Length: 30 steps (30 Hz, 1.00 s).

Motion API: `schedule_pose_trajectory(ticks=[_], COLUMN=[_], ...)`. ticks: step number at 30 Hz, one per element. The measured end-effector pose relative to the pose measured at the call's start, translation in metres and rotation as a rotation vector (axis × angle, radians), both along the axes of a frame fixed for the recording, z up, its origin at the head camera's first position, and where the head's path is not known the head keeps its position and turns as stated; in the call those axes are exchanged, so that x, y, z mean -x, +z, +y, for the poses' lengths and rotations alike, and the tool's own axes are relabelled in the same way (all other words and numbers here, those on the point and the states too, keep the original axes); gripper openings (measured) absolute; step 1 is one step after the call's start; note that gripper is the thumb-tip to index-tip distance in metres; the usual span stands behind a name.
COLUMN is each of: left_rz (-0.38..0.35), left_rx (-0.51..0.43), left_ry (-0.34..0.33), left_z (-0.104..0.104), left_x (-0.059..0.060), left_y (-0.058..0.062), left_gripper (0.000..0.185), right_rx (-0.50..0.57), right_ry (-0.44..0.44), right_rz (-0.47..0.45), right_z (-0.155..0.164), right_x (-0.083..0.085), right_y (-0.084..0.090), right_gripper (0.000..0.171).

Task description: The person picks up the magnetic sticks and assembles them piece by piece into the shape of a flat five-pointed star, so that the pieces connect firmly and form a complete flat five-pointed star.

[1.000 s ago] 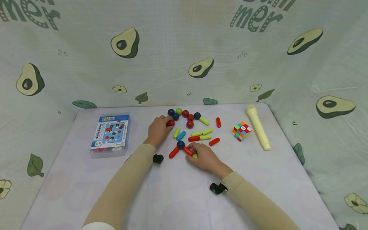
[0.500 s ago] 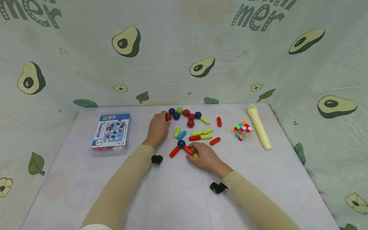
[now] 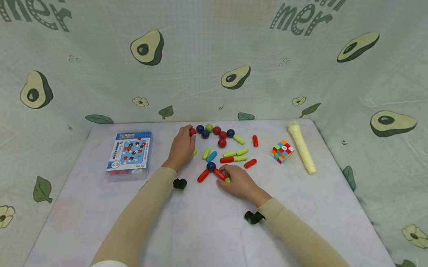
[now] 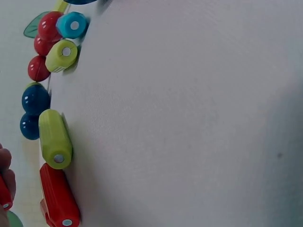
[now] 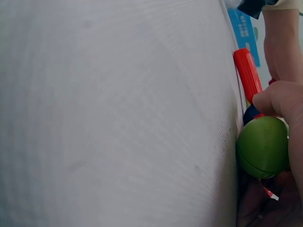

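Note:
My left hand [image 3: 182,148] holds a red ball [image 3: 193,132] at the left end of a group of dark blue, green and red balls. Its fingertips just show at the left edge of the left wrist view. Below that hand lie a lime rod [image 4: 55,139] and a red rod [image 4: 60,196], the latter hidden in the head view. My right hand [image 3: 239,181] grips a green ball [image 5: 263,146], with its thumb near a red rod. From there the red rod [image 3: 219,174] leads to a dark blue ball [image 3: 211,166], where a second red rod [image 3: 203,175] slants away.
Loose lime, red and blue rods [image 3: 211,156] lie between the hands and the balls. At left is a clear box [image 3: 129,155] with a molecule picture. A puzzle cube [image 3: 282,151] and a cream tube [image 3: 301,147] lie at right, before the curtain [image 3: 187,87].
My left hand has moved the red ball leftward and toward the back, beside the dark blue balls. The right hand and its joined balls and rods stay nearly where they were.

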<state>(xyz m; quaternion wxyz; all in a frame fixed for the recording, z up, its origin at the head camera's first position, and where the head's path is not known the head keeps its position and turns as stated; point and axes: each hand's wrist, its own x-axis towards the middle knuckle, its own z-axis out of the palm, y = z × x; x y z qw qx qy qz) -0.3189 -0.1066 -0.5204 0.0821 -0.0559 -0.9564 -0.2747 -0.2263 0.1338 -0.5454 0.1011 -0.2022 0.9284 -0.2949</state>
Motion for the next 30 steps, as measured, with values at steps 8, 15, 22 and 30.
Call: schedule_pose_trajectory(ticks=[8,15,22,30], left_rz=[-0.058,-0.042,0.019,0.070], left_rx=[0.066,0.140,0.133,0.080], left_ry=[-0.012,-0.034,-0.052,-0.081], left_z=[-0.003,-0.005,-0.006,-0.003], left_x=[0.001,0.001,-0.002,-0.010], left_y=[-0.006,-0.009,-0.009,-0.008], left_gripper=[0.047,0.048,0.049,0.047], right_rx=[0.012,0.011,0.000,-0.004], right_ry=[0.006,0.001,0.000,-0.012], right_rz=[0.014,0.005,-0.005,-0.004], right_z=[0.000,0.000,-0.001,-0.001], right_x=[0.000,0.000,-0.001,0.000], right_y=[0.000,0.000,0.001,0.001], right_gripper=[0.043,0.042,0.043,0.041])
